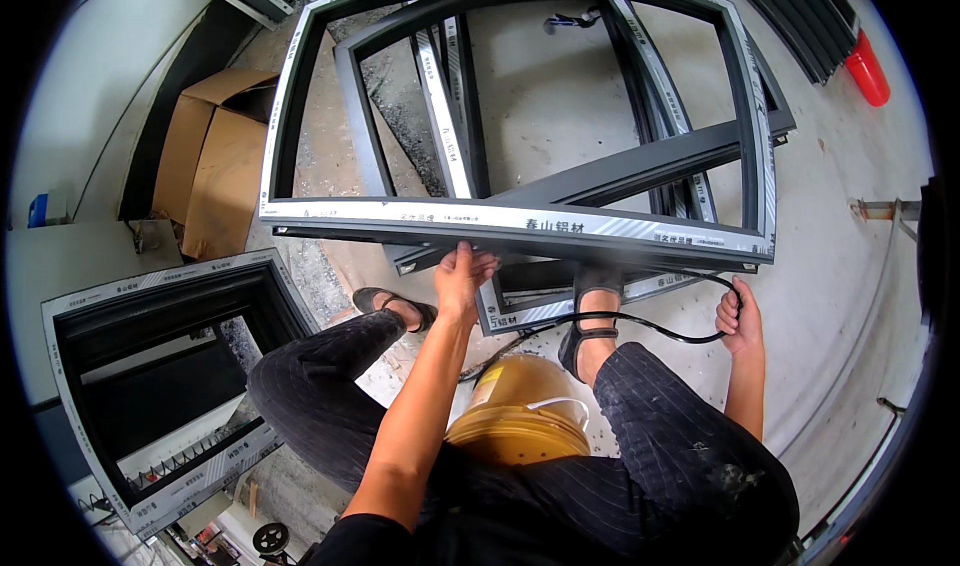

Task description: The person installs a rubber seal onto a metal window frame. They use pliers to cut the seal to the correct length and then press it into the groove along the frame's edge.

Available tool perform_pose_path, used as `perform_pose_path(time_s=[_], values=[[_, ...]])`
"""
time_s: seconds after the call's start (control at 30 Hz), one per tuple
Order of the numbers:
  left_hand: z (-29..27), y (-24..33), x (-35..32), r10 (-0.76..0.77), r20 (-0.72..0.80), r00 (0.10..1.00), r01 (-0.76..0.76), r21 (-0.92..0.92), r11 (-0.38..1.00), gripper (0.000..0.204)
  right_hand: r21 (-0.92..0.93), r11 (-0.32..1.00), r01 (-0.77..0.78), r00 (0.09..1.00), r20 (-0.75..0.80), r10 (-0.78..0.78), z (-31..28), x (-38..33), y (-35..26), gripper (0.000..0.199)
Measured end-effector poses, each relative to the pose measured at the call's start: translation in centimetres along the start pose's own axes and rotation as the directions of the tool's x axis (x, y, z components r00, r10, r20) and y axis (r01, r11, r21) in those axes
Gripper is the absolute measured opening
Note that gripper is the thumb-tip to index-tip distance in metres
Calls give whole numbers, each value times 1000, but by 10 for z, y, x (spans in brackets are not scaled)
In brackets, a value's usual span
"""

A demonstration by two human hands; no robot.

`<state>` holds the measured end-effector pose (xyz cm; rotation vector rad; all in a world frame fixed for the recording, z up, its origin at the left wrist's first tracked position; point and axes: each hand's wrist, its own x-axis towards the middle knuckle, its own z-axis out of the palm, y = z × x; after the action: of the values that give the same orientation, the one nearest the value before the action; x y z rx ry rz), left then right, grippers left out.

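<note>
A dark grey window frame [585, 224], with white printed protective film on its face, lies across other frames in front of me. At the middle of its near edge is my left hand [464, 284], fingers curled and closed against the edge; its fingertips are partly hidden. My right hand [741, 316] is closed around a thin black rubber strip [690, 339], just off the frame's near right corner. From that hand one length of strip runs left to the frame's near edge. The other length loops back and drops behind a yellow bucket [525, 406] between my legs.
Another filmed frame [75, 366] stands at the left, with a cardboard box [235, 176] beyond it. Dark profiles [790, 16] and a red bucket [868, 71] are at the far right. My feet are close under the near frames.
</note>
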<state>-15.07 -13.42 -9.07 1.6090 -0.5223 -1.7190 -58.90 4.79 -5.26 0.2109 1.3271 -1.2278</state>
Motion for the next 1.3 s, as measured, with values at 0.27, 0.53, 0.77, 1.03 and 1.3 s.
perform_pose_path(time_s=[0.27,0.53,0.77,1.03,1.3], values=[[28,-6,-19,-69,19,997,69,-22,997,34,-51,999,16,999,-36,-18,7,-1,-2,43],[7,11,-3,-57,-89,994,61,38,997,33,-17,998,54,997,-46,-55,11,0,1,41],[-65,38,15,208,-377,903,-133,215,968,45,72,996,61,998,-32,-59,17,16,9,39],[-18,20,-30,780,394,487,-548,833,-79,35,85,994,67,998,5,-67,32,-2,0,39],[-81,46,-11,704,569,424,-586,766,-266,41,-279,921,271,960,4,-281,116,-66,-10,36]])
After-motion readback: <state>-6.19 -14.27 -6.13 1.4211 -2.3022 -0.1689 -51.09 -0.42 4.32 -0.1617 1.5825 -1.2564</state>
